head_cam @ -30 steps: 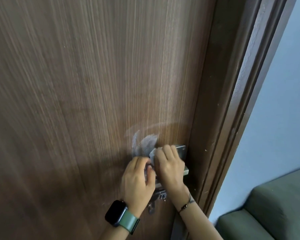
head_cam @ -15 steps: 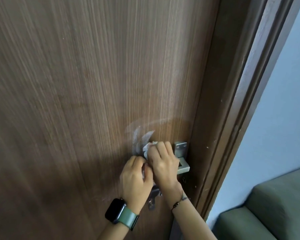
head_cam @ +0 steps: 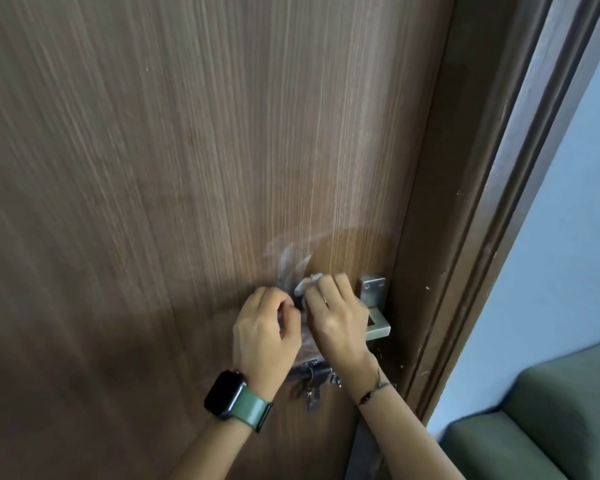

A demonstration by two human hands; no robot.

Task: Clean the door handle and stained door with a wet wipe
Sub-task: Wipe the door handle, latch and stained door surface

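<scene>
My right hand (head_cam: 338, 318) fingers clamp the soft, limp wet wipe (head_cam: 307, 284) against the door (head_cam: 187, 168) at 9 o'clock of the stiff metal door handle (head_cam: 374, 306), left hand (head_cam: 265, 332) fingers curled together beside it, grip bunched.

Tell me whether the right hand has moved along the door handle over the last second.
Yes. The right hand has slid left along the door handle, away from the metal plate, uncovering it.
</scene>
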